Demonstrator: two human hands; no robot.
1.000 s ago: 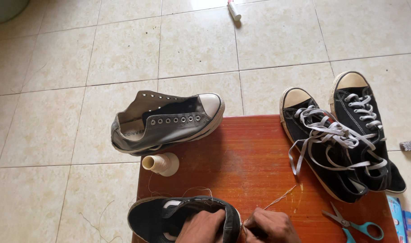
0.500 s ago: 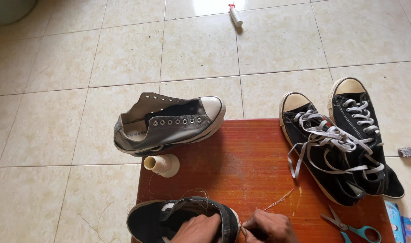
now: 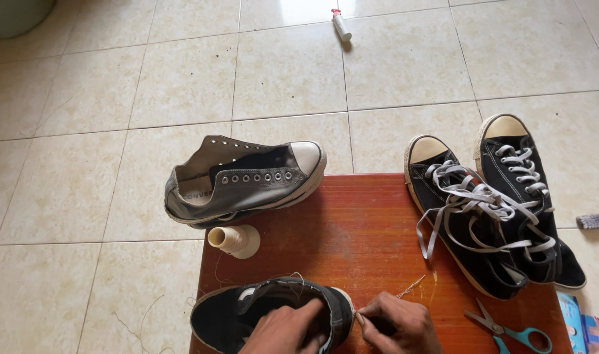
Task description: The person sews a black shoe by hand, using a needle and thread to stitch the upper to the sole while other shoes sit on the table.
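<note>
Surface: red wooden table (image 3: 371,229) on beige tiled floor (image 3: 83,177) | left hand (image 3: 288,330) gripped black shoe (image 3: 267,318) at near edge | right hand (image 3: 399,323) pinched at its toe | thread spool (image 3: 234,240) nearby

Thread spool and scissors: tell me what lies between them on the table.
Head view: between the thread spool and the scissors lie bare red table and a short loose thread; both hands sit lower.

A grey laceless sneaker (image 3: 247,180), thread spool (image 3: 234,240), two black laced sneakers (image 3: 493,210), teal-handled scissors (image 3: 509,330) and a white tube (image 3: 341,25) lay around.
</note>
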